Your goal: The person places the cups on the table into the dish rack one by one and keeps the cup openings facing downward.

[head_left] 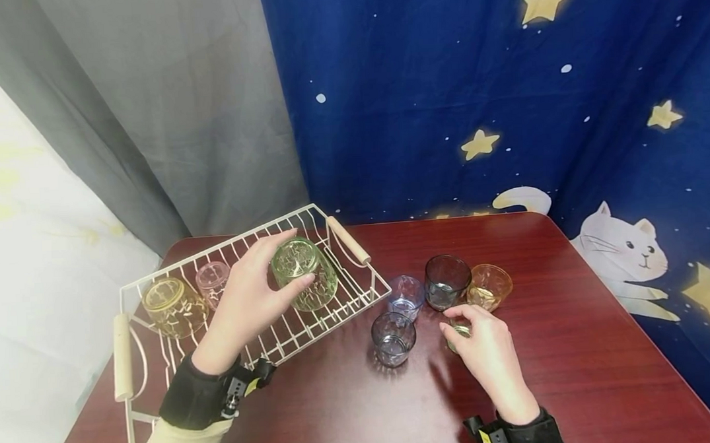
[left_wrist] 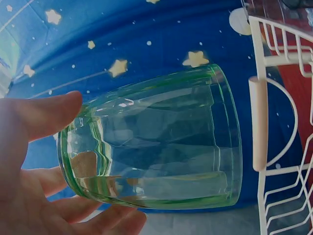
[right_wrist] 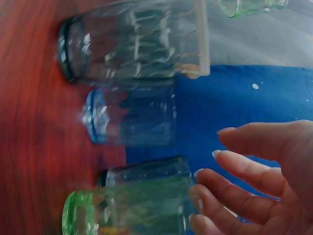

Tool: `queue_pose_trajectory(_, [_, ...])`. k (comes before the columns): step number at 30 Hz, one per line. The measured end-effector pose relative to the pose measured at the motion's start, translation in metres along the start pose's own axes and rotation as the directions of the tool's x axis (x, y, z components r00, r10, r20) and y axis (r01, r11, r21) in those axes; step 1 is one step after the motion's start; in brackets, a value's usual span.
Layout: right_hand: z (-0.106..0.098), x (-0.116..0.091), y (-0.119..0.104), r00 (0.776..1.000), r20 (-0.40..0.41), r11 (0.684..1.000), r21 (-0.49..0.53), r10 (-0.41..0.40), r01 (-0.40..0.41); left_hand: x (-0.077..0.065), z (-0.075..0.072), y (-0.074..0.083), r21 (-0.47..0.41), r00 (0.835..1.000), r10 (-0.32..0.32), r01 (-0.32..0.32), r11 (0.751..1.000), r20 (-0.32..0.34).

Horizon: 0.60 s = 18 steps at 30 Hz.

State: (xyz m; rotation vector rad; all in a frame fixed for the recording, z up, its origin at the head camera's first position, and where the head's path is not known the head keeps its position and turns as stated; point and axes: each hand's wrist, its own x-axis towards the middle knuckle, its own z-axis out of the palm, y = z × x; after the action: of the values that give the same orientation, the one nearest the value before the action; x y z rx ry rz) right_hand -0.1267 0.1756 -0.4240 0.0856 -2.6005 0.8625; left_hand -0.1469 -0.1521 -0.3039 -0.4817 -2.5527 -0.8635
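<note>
My left hand (head_left: pixel 257 288) grips a green glass (head_left: pixel 310 283), thumb and fingers around its base, and holds it upside down over the white wire rack (head_left: pixel 289 343). In the left wrist view the green glass (left_wrist: pixel 156 142) has its mouth turned toward the rack's wooden handle (left_wrist: pixel 259 125). My right hand (head_left: pixel 485 344) is above another green glass (head_left: pixel 462 329) on the table, thumb and fingers spread apart. In the right wrist view, the fingertips (right_wrist: pixel 198 172) are right by the rim of that green glass (right_wrist: pixel 146 205).
A yellow glass (head_left: pixel 177 312) and a pink glass (head_left: pixel 213 280) stand upside down in the rack's left part. Upright on the table (head_left: pixel 580 344) are a blue glass (head_left: pixel 407 292), two dark grey glasses (head_left: pixel 394 339) and an amber glass (head_left: pixel 491 283). Curtains hang behind the table.
</note>
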Motion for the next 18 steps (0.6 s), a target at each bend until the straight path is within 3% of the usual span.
queue_pose_trajectory(4, [0.007,-0.001,0.003,1.0,-0.009,0.999,-0.043,-0.025,0.025,0.006,-0.001,-0.008,0.02,1.0,-0.025,0.025,0.999,-0.005])
queue_pose_trajectory(18, [0.009,0.001,0.004,0.995,0.067,0.996,-0.049,0.072,-0.069,0.027,-0.001,-0.035,0.016,0.98,-0.198,0.198,0.98,0.026])
